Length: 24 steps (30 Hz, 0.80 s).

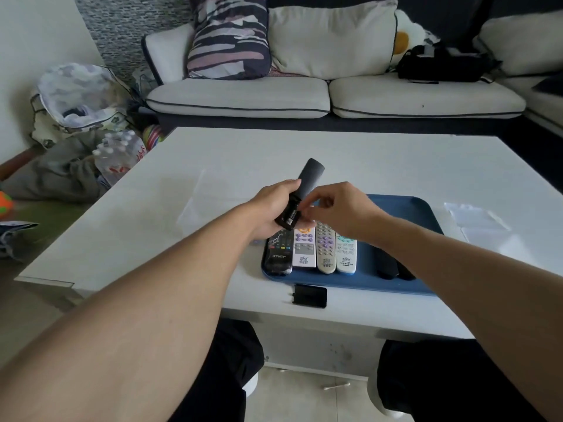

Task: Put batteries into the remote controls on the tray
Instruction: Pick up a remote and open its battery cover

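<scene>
Two hands working a black remote (pixel 304 187) above the tray's (pixel 420 208) far-left edge.
Left hand (pixel 271 208) grips it tilted, compartment open; right hand (pixel 338 208) pinches at the compartment, bare table (pixel 243 153) beyond.

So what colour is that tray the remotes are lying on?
Blue; the tray shows best in the head view, on the white table.

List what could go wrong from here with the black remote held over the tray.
1. The left hand holds the black remote by its lower end only, tilted above the tray; it might slip onto the remotes below.
2. The right hand works at the open compartment with its fingertips; a battery could drop and roll.
3. The cover lies near the table edge and could get knocked off.
</scene>
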### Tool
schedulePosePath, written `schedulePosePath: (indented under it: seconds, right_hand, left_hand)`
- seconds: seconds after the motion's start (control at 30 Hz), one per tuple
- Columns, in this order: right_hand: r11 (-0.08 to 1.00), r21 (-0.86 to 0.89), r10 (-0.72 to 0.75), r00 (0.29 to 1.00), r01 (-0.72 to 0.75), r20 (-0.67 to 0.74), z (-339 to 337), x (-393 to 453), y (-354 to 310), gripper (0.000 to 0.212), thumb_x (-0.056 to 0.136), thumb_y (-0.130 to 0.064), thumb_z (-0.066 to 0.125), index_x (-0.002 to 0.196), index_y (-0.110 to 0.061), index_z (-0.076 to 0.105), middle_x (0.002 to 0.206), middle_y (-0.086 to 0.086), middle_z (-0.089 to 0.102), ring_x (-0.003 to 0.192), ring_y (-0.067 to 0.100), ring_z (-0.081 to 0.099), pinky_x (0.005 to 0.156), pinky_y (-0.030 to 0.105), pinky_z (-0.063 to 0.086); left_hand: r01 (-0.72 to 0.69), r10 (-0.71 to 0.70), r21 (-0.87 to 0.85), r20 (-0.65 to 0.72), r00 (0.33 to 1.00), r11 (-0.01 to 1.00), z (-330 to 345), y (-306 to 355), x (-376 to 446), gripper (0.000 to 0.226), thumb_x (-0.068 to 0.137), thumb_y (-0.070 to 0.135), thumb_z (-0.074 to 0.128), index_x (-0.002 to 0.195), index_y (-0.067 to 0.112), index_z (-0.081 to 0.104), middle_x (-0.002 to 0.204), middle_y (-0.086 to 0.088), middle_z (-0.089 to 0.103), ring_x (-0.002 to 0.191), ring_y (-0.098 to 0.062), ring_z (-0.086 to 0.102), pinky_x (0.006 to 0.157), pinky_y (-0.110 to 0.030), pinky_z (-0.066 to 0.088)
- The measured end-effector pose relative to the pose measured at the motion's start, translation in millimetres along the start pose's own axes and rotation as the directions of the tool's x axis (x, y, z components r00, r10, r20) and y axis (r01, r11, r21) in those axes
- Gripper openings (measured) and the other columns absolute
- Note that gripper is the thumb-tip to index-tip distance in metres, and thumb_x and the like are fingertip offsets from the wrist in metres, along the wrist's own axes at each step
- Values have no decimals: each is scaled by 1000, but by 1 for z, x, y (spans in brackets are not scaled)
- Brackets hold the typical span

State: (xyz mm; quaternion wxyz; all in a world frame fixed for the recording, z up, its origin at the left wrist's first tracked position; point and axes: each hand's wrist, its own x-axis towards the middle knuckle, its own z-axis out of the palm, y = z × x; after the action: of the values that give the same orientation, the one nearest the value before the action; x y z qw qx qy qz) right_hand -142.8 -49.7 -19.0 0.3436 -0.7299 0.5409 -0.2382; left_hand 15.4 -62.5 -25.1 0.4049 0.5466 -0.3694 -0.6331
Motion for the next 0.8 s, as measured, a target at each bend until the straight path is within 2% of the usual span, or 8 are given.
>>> schedulePosePath:
  seconds: [0.1, 0.2, 0.27, 0.43, 0.6, 0.8]
  right_hand:
    - [962, -239, -132, 991, 129, 6, 6, -1, 0, 13, 86, -33, 73, 83, -46, 75, 70, -13, 64, 59, 7, 53, 58, 25, 46]
    - [954, -266, -147, 989, 141, -4, 6, 1, 1, 5, 82, -41, 77, 85, -45, 76, 77, -15, 69, 64, 5, 57, 63, 25, 48]
    - [955, -241, -180, 984, 170, -19, 4, 2, 0, 6, 81, -41, 79, 80, -46, 75, 77, -16, 70, 66, 5, 59, 64, 26, 48]
    - [951, -232, -228, 971, 205, -78, 7, 2, 0, 7, 80, -39, 80, 82, -42, 74, 78, -13, 71, 75, 10, 65, 72, 36, 55]
    - [950, -202, -264, 959, 240, -102, 9, 3, 1, 7, 80, -39, 80, 83, -36, 75, 73, -15, 70, 75, 6, 63, 76, 37, 54]
    - [937, -209, -308, 944, 280, -116, 13, 3, 1, 8, 82, -41, 76, 87, -34, 73, 77, -17, 69, 78, 7, 65, 77, 38, 54]
  left_hand:
    - [28, -28, 42, -8, 1000, 999, 1, -1, 1, 37, 104, 37, 51, 103, 2, 65, 78, -13, 66, 81, -29, 64, 72, -42, 59]
    - [33, -33, 25, -12, 999, 999, 0, 0, 0, 41, 104, 38, 51, 112, 0, 65, 96, -19, 64, 94, -31, 62, 70, -39, 57]
    - [35, -35, -2, -4, 999, 999, 0, 2, -1, 38, 104, 37, 51, 105, 2, 66, 93, -19, 66, 84, -30, 66, 61, -33, 58]
    - [11, -7, -57, 77, 997, 998, 2, 7, -6, 34, 106, 30, 48, 91, 3, 62, 62, -10, 68, 50, -21, 67, 43, -22, 50]
    - [-9, 19, -100, 105, 994, 995, 0, 11, -11, 36, 106, 31, 48, 114, -2, 58, 74, -17, 71, 58, -28, 71, 43, -24, 50]
    - [0, 8, -116, 69, 998, 993, -2, 11, -10, 37, 103, 35, 53, 116, 1, 60, 78, -14, 65, 61, -27, 65, 43, -24, 47]
